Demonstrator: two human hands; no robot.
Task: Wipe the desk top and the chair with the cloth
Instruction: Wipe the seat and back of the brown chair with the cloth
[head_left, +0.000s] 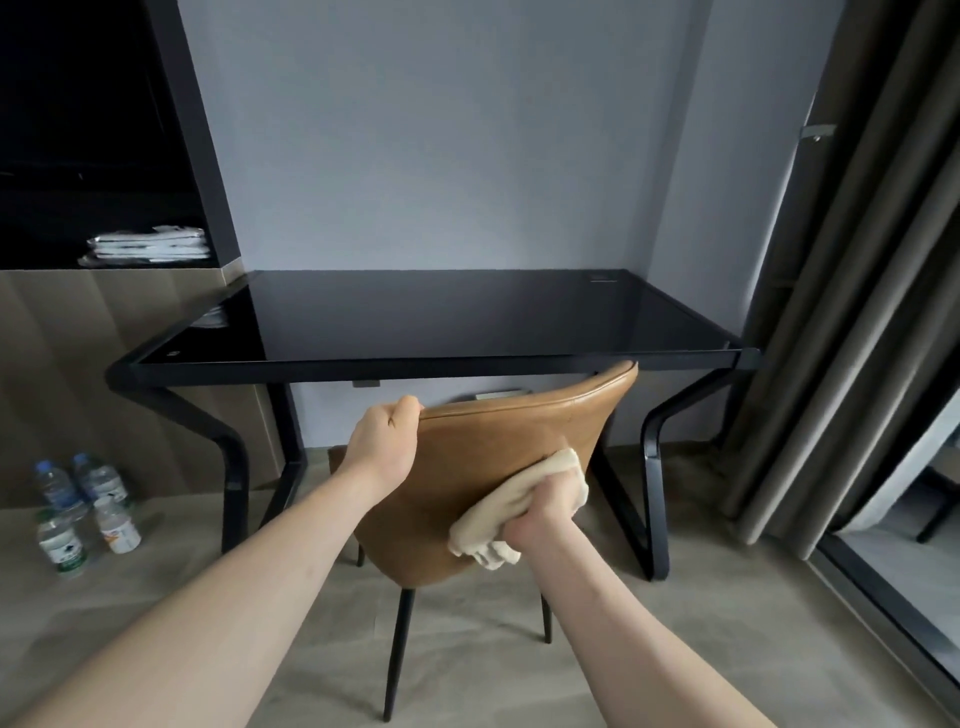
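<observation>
We log two bare forearms, no sleeves in view; left hand (382, 447) and right hand (540, 512) without gloves, rings, watch or wristband that we can see.

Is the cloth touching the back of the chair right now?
Touching. The head view shows the right hand gripping the cloth and pressing it flat against the brown chair back, with no gap visible between them.
</observation>
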